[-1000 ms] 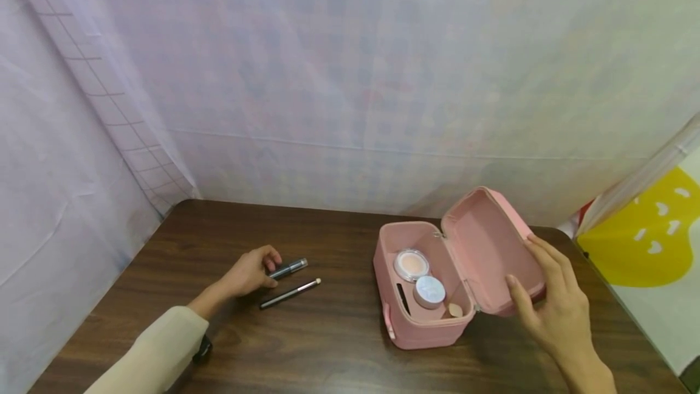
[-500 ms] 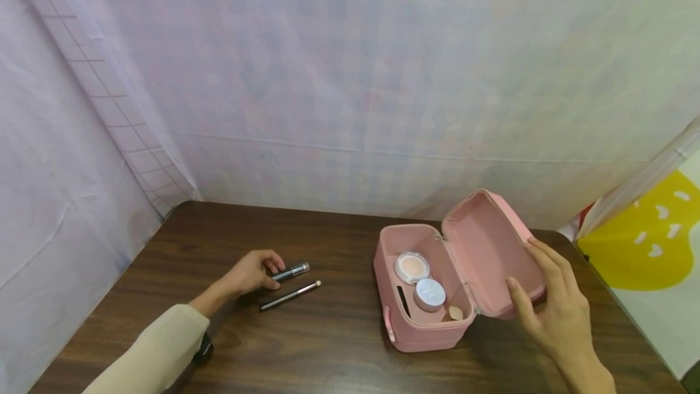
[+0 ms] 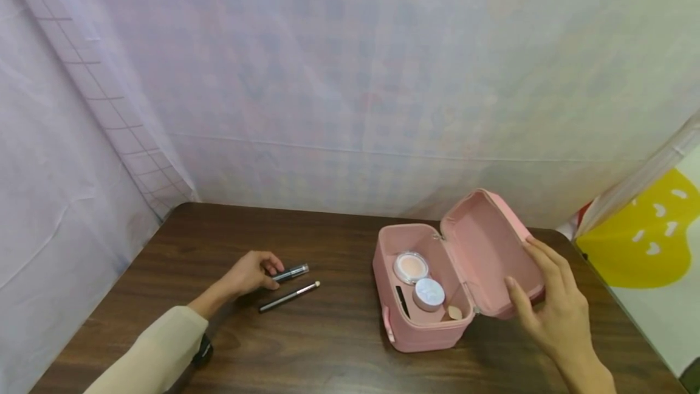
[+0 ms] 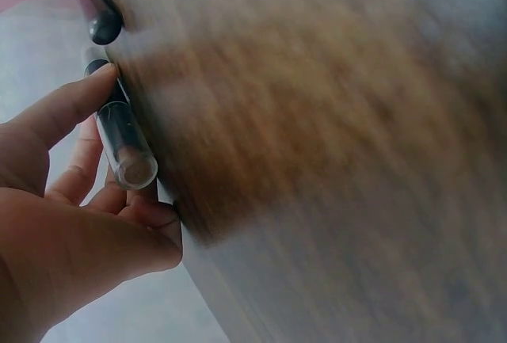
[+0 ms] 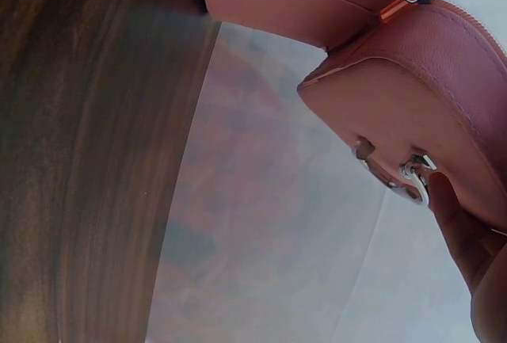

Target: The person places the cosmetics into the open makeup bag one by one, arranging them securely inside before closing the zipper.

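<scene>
At the table's left half, my left hand (image 3: 253,275) pinches a short dark tube with clear ends (image 3: 293,272). The left wrist view shows the thumb on one side of this tube (image 4: 125,137) and curled fingers behind it, close to the wood. Just in front lies a slim makeup brush (image 3: 290,297) with a black handle and small pale tip. To the right stands a pink makeup case (image 3: 423,334), its lid (image 3: 489,254) tilted back. My right hand (image 3: 560,309) grips the lid's outer edge, thumb toward the near side; one finger (image 5: 455,216) shows by a metal clip.
Inside the case lie a round powder compact (image 3: 411,268), a round jar with a pale lid (image 3: 429,294), a thin black stick (image 3: 402,301) and a small beige piece (image 3: 454,312). A pale curtain (image 3: 350,108) hangs behind the dark wooden table (image 3: 306,357).
</scene>
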